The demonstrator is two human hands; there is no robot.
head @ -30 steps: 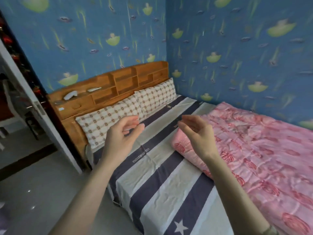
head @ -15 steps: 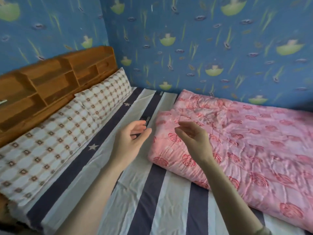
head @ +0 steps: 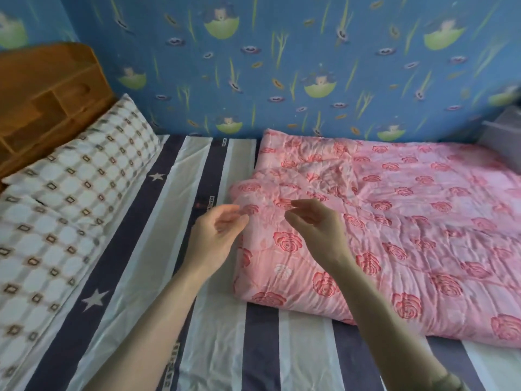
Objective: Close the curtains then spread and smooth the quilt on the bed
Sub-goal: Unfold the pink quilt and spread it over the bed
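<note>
Both hands are hovering loosely curled, holding nothing; right hand is poised over the folded quilt; left hand is hanging beside its head-end edge.

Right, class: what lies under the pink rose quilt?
The pink rose quilt lies on the striped bed sheet, whose stripes run under its near edge. Anything else beneath it is covered and cannot be seen.

Soft even daylight, faint shadows, slight motion blur, wide-angle bending at the edges
</note>
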